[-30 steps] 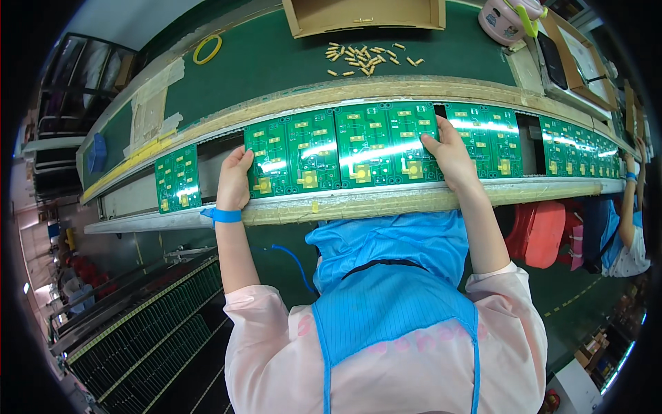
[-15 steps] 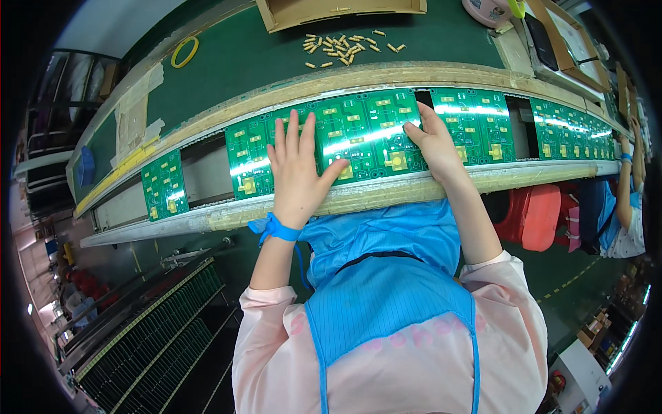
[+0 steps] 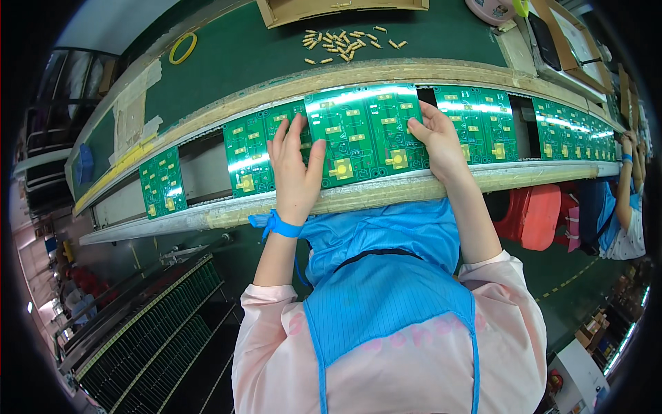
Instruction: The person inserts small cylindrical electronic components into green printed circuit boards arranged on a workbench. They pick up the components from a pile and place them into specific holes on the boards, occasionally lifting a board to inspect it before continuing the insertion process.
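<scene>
A green circuit board (image 3: 358,138) with yellow components lies between my hands over the rail track, its left side slightly raised. My right hand (image 3: 443,143) pinches its right edge, thumb on top and fingers behind. At its left edge is my left hand (image 3: 295,169), thumb over the board's face and fingers bent beside the edge; what the fingertips touch underneath is hidden. Partly behind those fingers lies another green board (image 3: 246,155). To the right of my right hand sits a further green board (image 3: 493,124).
Small tan cylindrical parts (image 3: 338,45) are heaped beyond the track, before a cardboard box (image 3: 345,12). A yellow tape ring (image 3: 183,48) lies at far left. One more board (image 3: 162,183) sits left along the track. A co-worker's arm (image 3: 624,183) reaches in at far right; a red stool (image 3: 538,217) stands below.
My left hand has drawn its spread fingers in and shifted from lying across the boards to the middle board's left edge. That board's left side has come up. My right hand keeps its hold.
</scene>
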{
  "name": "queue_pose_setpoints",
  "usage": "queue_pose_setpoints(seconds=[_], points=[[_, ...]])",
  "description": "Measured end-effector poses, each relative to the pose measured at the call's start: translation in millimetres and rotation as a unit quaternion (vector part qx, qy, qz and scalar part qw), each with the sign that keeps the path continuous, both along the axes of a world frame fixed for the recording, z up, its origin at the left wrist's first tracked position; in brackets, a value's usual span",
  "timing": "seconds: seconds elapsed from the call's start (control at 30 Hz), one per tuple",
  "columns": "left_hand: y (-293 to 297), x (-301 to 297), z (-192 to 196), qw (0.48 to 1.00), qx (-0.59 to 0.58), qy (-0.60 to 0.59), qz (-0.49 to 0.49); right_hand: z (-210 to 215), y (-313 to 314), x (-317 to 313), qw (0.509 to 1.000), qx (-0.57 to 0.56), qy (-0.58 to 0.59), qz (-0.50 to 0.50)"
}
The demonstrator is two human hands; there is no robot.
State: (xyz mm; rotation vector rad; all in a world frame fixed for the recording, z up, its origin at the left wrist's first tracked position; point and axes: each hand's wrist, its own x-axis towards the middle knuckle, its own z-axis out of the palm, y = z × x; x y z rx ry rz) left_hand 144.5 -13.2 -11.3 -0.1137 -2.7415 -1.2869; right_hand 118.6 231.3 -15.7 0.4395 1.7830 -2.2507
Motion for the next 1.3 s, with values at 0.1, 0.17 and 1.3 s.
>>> queue_pose_setpoints(seconds=[0.1,0.17,1.3], points=[[-5,1,3,0.969,0.231,-0.086,0.012,2,-1,0,0.999,-0.032,0.002,0.003],[-6,3,9,0.841,0.509,-0.181,0.037,1,-2,0,0.999,-0.048,0.008,0.002],[27,0,112,0.920,0.285,0.102,-0.248,38,-54,37,0.949,-0.293,-0.031,0.110]])
